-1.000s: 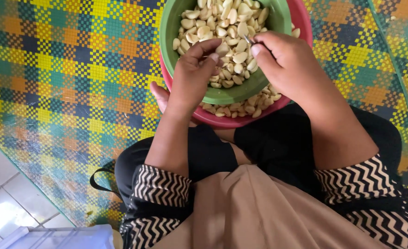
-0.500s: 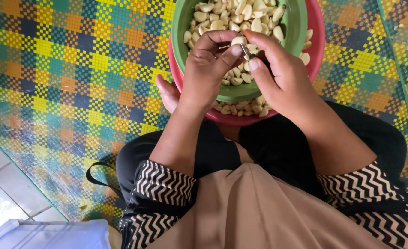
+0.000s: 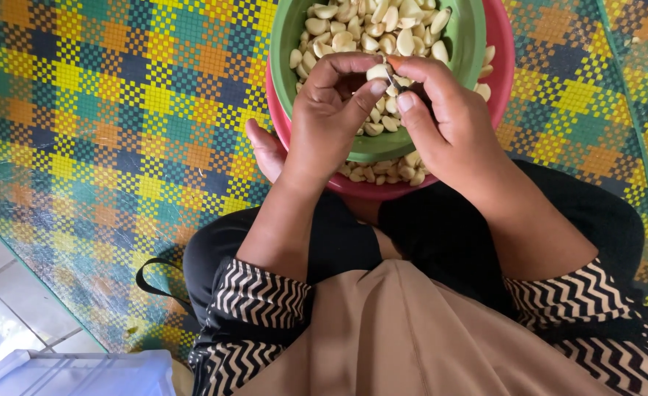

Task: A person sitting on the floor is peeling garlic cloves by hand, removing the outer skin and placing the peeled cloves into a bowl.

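Woven plaid mat (image 3: pixel 119 110) is covering the floor, tile (image 3: pixel 1 293) showing at the lower left, a pale blue bin (image 3: pixel 75 374) at the bottom edge. Person is sitting with a green bowl (image 3: pixel 295 44) nested in a red bowl (image 3: pixel 503 66) against the knees; peeled cloves are filling the green one, more are lying in the gap between the two rims.

Left hand (image 3: pixel 331 125) is pinching one clove (image 3: pixel 377 72) between thumb and forefinger, fingers clenched on it, right over the green bowl. Right hand (image 3: pixel 448 125) is gripping a small blade (image 3: pixel 391 79), tip sitting against that clove; most of the blade is hidden, so I can't tell its edge direction.

Risks, as I judge them:
- Blade is working just beside the left thumb; a slip off the smooth clove could be nicking it.
- Clove is small and slick; a loose pinch could be dropping it among the peeled ones.
- Bowls are resting on legs, not the mat; a knee shift could be tipping them.
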